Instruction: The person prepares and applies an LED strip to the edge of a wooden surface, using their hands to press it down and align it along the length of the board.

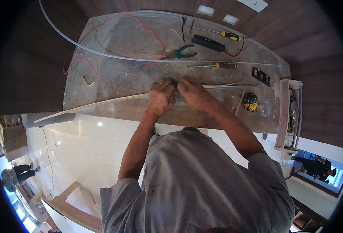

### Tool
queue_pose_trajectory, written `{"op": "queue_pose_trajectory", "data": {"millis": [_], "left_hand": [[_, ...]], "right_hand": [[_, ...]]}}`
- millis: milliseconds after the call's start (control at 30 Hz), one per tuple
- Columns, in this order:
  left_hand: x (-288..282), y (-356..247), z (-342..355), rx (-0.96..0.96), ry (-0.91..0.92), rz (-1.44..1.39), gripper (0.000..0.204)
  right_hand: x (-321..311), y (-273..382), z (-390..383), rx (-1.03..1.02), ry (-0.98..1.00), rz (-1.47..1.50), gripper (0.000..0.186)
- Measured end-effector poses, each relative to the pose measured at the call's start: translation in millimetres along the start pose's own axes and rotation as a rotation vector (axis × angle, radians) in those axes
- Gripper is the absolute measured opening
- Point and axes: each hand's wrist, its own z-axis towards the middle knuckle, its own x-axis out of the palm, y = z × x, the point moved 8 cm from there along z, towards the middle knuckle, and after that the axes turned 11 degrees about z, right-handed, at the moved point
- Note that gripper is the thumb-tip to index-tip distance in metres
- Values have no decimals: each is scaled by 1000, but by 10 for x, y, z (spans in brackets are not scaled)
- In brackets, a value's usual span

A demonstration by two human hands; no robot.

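Observation:
My left hand and my right hand are close together at the middle of the worn work board, fingers curled on a long thin pale strip and a small dark piece partly hidden by them. The strip runs beside a grey channel toward the right. Beyond my hands lie an orange-black screwdriver and green-handled pliers. To the right are a yellow tape measure and a small black box.
A black driver module with wires, a yellow screwdriver, red wire and white tubing lie farther back. A wooden frame stands right. Dark panels flank the board. Other people appear far left and right.

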Motion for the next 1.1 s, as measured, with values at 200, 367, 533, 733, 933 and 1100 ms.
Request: {"op": "queue_pose_trajectory", "data": {"millis": [200,367,533,733,933,1100], "left_hand": [[29,62,-29,-38,39,-53,25],[-31,41,77,-138,71,-93,30],[-13,86,-5,-72,-17,-114,18],[-35,72,14,-77,-53,-181,13],[-13,88,58,-120,-52,-207,7],[-1,113,47,-143,-32,-227,10]], "right_hand": [[1,-60,-11,45,-10,91,22],[-14,-108,-33,40,-43,140,25],[-83,-19,-66,37,-92,178,28],[-72,-3,-81,145,-80,181,29],[-22,-88,-85,208,-131,195,19],[32,-157,-57,245,-107,186,22]]}}
